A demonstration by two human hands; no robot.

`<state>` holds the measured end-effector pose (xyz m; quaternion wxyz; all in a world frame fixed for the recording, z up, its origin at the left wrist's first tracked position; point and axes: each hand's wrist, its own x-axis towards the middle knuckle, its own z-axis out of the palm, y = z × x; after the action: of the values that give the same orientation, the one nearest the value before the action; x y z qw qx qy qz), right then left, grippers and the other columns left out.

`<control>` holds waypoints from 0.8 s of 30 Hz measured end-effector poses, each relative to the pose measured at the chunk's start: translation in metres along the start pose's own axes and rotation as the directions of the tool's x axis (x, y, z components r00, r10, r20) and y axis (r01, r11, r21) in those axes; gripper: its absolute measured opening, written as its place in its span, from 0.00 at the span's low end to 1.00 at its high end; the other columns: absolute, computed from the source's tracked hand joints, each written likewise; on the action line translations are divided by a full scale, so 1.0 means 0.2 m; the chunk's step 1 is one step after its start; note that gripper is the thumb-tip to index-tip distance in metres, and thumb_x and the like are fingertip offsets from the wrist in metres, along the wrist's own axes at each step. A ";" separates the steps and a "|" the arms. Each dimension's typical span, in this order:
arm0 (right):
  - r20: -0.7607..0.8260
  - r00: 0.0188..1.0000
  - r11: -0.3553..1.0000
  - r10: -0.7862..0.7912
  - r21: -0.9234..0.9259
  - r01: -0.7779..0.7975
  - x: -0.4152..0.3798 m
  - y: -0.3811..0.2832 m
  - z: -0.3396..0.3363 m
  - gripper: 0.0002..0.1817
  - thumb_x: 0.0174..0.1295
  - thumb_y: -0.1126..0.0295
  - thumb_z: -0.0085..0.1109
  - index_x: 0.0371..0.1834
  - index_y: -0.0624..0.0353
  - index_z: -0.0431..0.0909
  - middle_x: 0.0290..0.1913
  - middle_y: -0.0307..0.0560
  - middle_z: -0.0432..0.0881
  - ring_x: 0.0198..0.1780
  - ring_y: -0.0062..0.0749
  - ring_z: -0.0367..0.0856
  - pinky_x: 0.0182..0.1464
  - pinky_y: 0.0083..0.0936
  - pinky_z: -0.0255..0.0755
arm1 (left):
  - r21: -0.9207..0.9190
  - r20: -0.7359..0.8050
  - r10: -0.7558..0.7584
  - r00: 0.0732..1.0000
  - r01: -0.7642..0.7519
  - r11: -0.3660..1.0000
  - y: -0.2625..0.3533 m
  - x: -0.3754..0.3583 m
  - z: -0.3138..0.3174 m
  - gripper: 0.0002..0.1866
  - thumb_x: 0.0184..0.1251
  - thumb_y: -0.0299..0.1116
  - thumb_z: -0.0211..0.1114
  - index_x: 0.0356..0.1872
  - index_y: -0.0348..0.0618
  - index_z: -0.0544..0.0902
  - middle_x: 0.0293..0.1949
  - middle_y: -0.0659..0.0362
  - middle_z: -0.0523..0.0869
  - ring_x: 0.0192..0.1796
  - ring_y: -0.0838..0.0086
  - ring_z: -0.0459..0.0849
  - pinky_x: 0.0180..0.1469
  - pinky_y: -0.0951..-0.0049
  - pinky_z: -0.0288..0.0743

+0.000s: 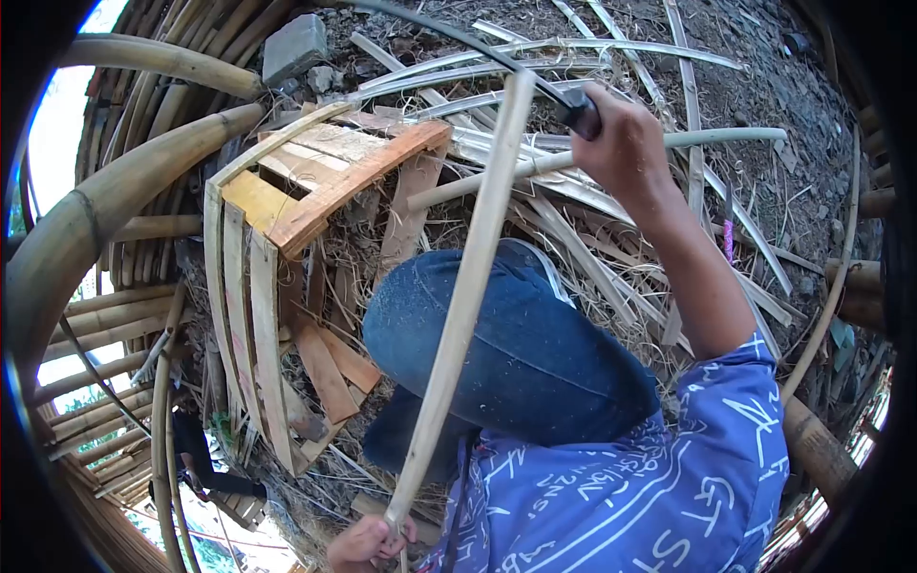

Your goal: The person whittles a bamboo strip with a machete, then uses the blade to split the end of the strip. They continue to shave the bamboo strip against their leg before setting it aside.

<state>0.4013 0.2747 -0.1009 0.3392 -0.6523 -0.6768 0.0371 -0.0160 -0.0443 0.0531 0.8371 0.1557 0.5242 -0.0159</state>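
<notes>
My right hand (pixel 621 138) is closed around the dark handle of a long-bladed knife (pixel 468 40), whose narrow, dark blade runs toward the top edge. A long, pale bamboo strip (pixel 463 296) slants across my bent knee. Its upper end overlaps the blade near the handle. At the bottom, my left hand (pixel 368 544) pinches the lower end of this strip.
A slatted wooden crate (pixel 353 186) lies tipped over on the left. Several split bamboo strips (pixel 583 239) and shavings cover the ground ahead. A grey block (pixel 294 50) sits at the back, and thick bamboo poles (pixel 124 201) stand at left.
</notes>
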 end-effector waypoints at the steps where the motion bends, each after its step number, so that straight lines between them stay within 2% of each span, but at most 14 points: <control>1: 0.045 0.999 0.999 0.015 0.043 -0.017 -0.01 0.05 -0.01 0.04 0.51 0.72 0.58 0.31 0.54 0.78 0.21 0.52 0.80 0.25 0.48 0.82 0.27 0.38 0.75 | -0.002 0.009 -0.013 1.000 0.013 1.000 -0.01 0.00 0.00 0.39 0.68 0.65 0.46 0.47 0.27 0.71 0.20 0.67 0.66 0.18 0.86 0.58 0.21 0.83 0.53; 5: -0.032 0.996 0.996 0.088 0.029 -0.087 -0.05 0.13 0.01 0.04 0.50 0.74 0.58 0.30 0.56 0.79 0.18 0.48 0.78 0.22 0.43 0.79 0.26 0.34 0.71 | -0.041 0.015 -0.014 1.000 0.015 0.999 -0.02 -0.01 -0.01 0.38 0.68 0.65 0.46 0.47 0.27 0.71 0.20 0.67 0.66 0.18 0.86 0.58 0.21 0.83 0.53; 7: 0.066 0.931 0.927 0.358 0.099 -0.363 -0.11 0.15 0.00 0.04 0.50 0.75 0.57 0.29 0.59 0.77 0.15 0.45 0.73 0.18 0.37 0.72 0.24 0.30 0.66 | -0.041 0.021 -0.015 1.000 0.016 0.999 -0.02 0.00 -0.02 0.38 0.68 0.64 0.46 0.47 0.28 0.71 0.20 0.67 0.66 0.19 0.86 0.58 0.21 0.84 0.53; 8: 0.064 0.931 0.926 0.359 0.096 -0.364 -0.14 0.15 -0.01 0.04 0.50 0.75 0.57 0.29 0.59 0.77 0.15 0.45 0.73 0.18 0.37 0.72 0.24 0.30 0.66 | -0.041 0.023 -0.018 1.000 0.019 0.999 -0.02 0.00 -0.03 0.38 0.68 0.64 0.46 0.47 0.28 0.71 0.20 0.67 0.66 0.19 0.86 0.58 0.21 0.84 0.53; 10: 0.001 0.913 0.865 0.409 0.319 -0.388 -0.20 0.11 -0.04 0.03 0.50 0.76 0.55 0.28 0.62 0.75 0.14 0.44 0.68 0.17 0.31 0.66 0.23 0.27 0.61 | -0.047 0.025 -0.019 1.000 0.020 0.999 -0.03 0.00 -0.04 0.38 0.69 0.64 0.46 0.47 0.28 0.71 0.20 0.67 0.66 0.19 0.86 0.58 0.21 0.84 0.53; 11: -0.030 0.939 0.901 0.343 0.291 -0.320 -0.21 0.06 -0.11 0.03 0.49 0.77 0.56 0.27 0.63 0.74 0.14 0.43 0.67 0.18 0.25 0.67 0.24 0.25 0.62 | -0.050 0.024 -0.020 1.000 0.021 0.999 -0.03 0.00 -0.05 0.38 0.69 0.64 0.46 0.47 0.28 0.71 0.20 0.67 0.66 0.19 0.86 0.58 0.21 0.84 0.53; 12: -0.030 0.937 0.900 0.348 0.290 -0.325 -0.22 0.01 -0.15 0.03 0.49 0.77 0.56 0.27 0.63 0.74 0.14 0.43 0.67 0.18 0.25 0.67 0.24 0.25 0.62 | -0.049 0.024 -0.017 1.000 0.018 0.999 -0.04 0.00 -0.06 0.38 0.69 0.64 0.46 0.48 0.28 0.71 0.20 0.67 0.66 0.19 0.86 0.58 0.21 0.84 0.53; 14: -0.067 0.974 0.903 0.216 0.392 -0.173 -0.25 -0.07 -0.21 0.04 0.48 0.78 0.57 0.27 0.62 0.73 0.15 0.45 0.70 0.18 0.28 0.71 0.25 0.26 0.65 | -0.046 0.015 -0.007 1.000 0.008 0.999 -0.05 -0.01 -0.08 0.38 0.69 0.64 0.46 0.48 0.28 0.71 0.20 0.67 0.66 0.19 0.86 0.58 0.21 0.84 0.53; 15: -0.065 0.984 0.916 0.167 0.379 -0.131 -0.26 -0.12 -0.22 0.05 0.46 0.79 0.58 0.26 0.61 0.73 0.18 0.47 0.73 0.19 0.32 0.75 0.26 0.26 0.68 | -0.047 0.019 -0.005 1.000 0.006 0.999 -0.04 0.00 -0.08 0.38 0.69 0.64 0.46 0.48 0.28 0.71 0.20 0.67 0.66 0.19 0.86 0.58 0.21 0.84 0.53; 16: 0.046 0.988 0.910 0.147 0.386 -0.153 -0.25 -0.18 -0.26 0.07 0.42 0.80 0.58 0.25 0.61 0.72 0.19 0.50 0.74 0.21 0.42 0.78 0.26 0.30 0.69 | -0.050 -0.013 0.020 1.000 -0.021 0.999 0.00 0.01 -0.06 0.36 0.70 0.62 0.46 0.47 0.28 0.71 0.20 0.66 0.66 0.19 0.86 0.58 0.21 0.84 0.53; 18: 0.020 0.999 0.908 0.025 0.419 -0.031 -0.27 -0.25 -0.24 0.05 0.45 0.81 0.57 0.23 0.62 0.70 0.17 0.46 0.67 0.17 0.34 0.69 0.23 0.27 0.63 | -0.067 -0.056 0.064 0.996 -0.068 0.995 0.06 0.02 -0.03 0.34 0.71 0.60 0.46 0.47 0.28 0.72 0.20 0.66 0.67 0.19 0.86 0.59 0.21 0.84 0.53; 20: 0.086 0.996 0.928 -0.030 0.372 -0.004 -0.29 -0.31 -0.23 0.08 0.39 0.77 0.59 0.25 0.59 0.71 0.20 0.52 0.75 0.23 0.48 0.77 0.26 0.36 0.70 | 0.253 -0.239 0.038 0.970 0.024 0.967 0.11 0.02 0.01 0.30 0.73 0.55 0.46 0.46 0.28 0.73 0.20 0.65 0.67 0.19 0.85 0.59 0.21 0.84 0.54; 21: 0.143 0.989 0.947 -0.047 0.323 -0.002 -0.30 -0.33 -0.23 0.09 0.40 0.76 0.60 0.25 0.58 0.71 0.22 0.51 0.76 0.25 0.47 0.78 0.26 0.37 0.70 | 0.268 -0.282 0.093 0.955 -0.015 0.963 0.14 0.02 0.04 0.25 0.75 0.49 0.47 0.44 0.30 0.75 0.20 0.65 0.68 0.19 0.85 0.60 0.21 0.83 0.56; 24: 0.185 0.972 0.948 -0.145 0.309 0.083 -0.32 -0.40 -0.26 0.11 0.39 0.75 0.62 0.27 0.57 0.72 0.23 0.50 0.76 0.25 0.46 0.79 0.26 0.38 0.69 | 0.212 -0.393 0.231 0.890 -0.157 0.965 0.12 0.06 0.07 0.21 0.76 0.45 0.47 0.44 0.33 0.76 0.20 0.66 0.69 0.19 0.85 0.61 0.22 0.83 0.57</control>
<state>0.3536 0.1846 -0.0474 0.3637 -0.5457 -0.7316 0.1864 0.0063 -0.0238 0.0545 0.6873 0.2798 0.6680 0.0556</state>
